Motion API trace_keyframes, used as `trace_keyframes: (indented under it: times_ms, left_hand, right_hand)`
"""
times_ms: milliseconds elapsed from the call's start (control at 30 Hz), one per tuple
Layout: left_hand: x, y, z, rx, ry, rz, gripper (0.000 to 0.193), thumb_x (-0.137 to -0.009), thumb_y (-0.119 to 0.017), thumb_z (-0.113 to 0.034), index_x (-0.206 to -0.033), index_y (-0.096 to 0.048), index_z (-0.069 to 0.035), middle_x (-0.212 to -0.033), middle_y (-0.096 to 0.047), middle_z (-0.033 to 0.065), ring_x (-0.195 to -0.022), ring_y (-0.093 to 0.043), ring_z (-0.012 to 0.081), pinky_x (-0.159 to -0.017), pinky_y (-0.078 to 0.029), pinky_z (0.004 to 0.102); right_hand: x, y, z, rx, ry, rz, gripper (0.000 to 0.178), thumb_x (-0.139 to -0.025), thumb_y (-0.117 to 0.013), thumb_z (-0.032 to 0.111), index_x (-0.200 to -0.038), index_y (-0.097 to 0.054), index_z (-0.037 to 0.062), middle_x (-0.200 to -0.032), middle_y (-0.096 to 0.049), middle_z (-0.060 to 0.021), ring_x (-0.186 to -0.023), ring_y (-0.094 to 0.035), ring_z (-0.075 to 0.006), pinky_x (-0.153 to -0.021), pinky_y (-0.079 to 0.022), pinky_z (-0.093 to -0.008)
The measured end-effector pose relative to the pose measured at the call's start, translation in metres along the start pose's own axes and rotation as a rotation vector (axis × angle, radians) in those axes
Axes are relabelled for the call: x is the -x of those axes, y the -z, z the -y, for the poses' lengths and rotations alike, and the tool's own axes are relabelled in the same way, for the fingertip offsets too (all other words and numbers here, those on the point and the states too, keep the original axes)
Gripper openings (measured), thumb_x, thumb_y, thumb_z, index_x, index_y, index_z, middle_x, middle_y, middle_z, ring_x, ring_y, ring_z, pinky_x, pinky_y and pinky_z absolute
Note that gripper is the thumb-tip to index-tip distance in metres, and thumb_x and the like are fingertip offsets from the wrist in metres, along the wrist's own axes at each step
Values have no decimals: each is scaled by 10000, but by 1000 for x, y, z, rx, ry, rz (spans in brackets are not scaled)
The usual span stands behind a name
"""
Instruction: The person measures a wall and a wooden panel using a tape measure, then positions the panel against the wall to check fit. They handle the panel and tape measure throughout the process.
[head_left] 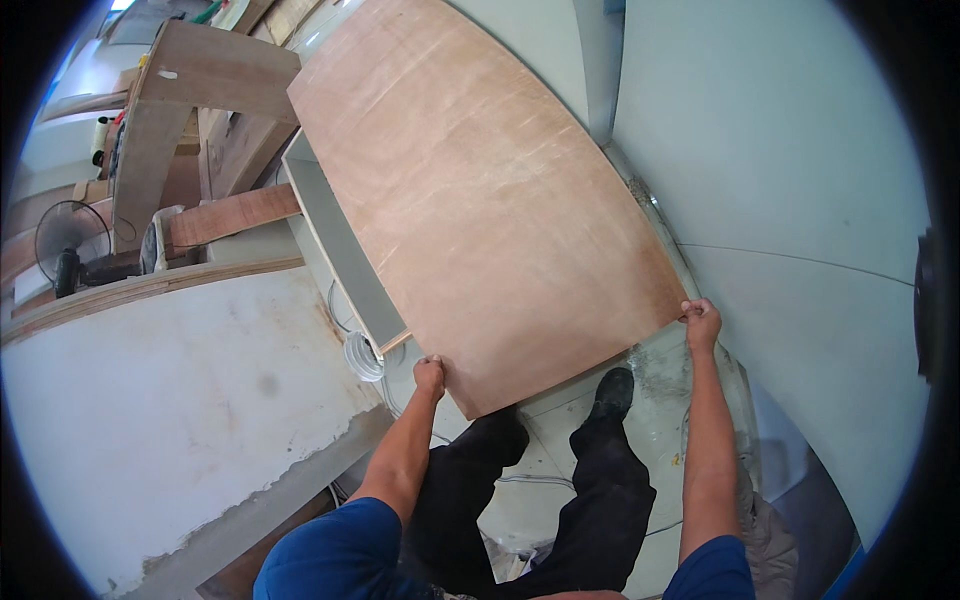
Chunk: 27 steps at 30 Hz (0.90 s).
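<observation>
A large reddish-brown plywood sheet (480,200) stretches away from me, its near edge just in front of my shoes. My left hand (430,376) is closed on its left edge, close to the near left corner. At the near right corner, my right hand (702,322) pinches the sheet between thumb and fingers. Under the sheet's left side a shallow grey-lined wooden box frame (345,240) shows in part; the sheet hides the rest of it.
A white-topped workbench (180,400) with a ragged front edge stands at my left. Beyond it are a fan (70,245), a plywood cabinet frame (215,65) and a reddish board (235,215). A pale wall (780,150) rises at right. Cables (535,479) lie on the tiled floor.
</observation>
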<state>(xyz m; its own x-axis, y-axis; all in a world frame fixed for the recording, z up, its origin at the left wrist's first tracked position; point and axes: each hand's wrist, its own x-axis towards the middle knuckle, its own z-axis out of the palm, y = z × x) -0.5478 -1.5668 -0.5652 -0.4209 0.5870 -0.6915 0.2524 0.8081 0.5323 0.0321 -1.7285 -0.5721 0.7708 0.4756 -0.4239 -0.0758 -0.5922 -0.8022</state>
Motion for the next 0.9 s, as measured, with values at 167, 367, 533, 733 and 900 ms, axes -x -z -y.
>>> trace_keyframes:
  times_ms: [167,367,533,733,900]
  left_hand:
    - [-11,9,15,-73,-59,-5,169,-909,-591,-115,-965,-618,42,-748,-601,63,-632,-530,154,-560,-450,332]
    - [-5,3,5,-37,-38,22,172,-927,-591,-127,-926,-610,44,-738,-593,60,-633,-535,152,-555,-453,327]
    - [2,18,6,-85,-32,-8,168,-928,-593,-126,-928,-613,41,-744,-594,61,-637,-537,153,-558,-452,325]
    - [2,1,-1,-67,-68,0,201,-918,-603,-130,-963,-616,65,-785,-616,79,-654,-547,160,-589,-462,314]
    - [-13,20,10,-125,-125,10,198,-920,-597,-128,-961,-616,65,-789,-613,84,-675,-553,162,-606,-469,318]
  right_hand:
    - [2,2,4,66,36,15,113,-822,-704,42,-805,-631,-43,-713,-651,-93,-628,-655,-163,-564,-569,-310]
    - [-1,-1,-7,36,34,-1,124,-816,-711,48,-806,-630,-46,-698,-648,-94,-607,-647,-160,-560,-566,-306]
    - [8,-3,-9,76,21,12,120,-819,-707,55,-810,-637,-43,-715,-663,-105,-605,-658,-170,-566,-568,-309]
    - [-2,0,-3,37,8,7,112,-817,-706,51,-828,-653,-47,-705,-663,-105,-608,-660,-169,-574,-567,-307]
    - [6,-5,14,76,29,20,120,-813,-711,57,-821,-650,-46,-678,-656,-96,-603,-658,-166,-578,-563,-303]
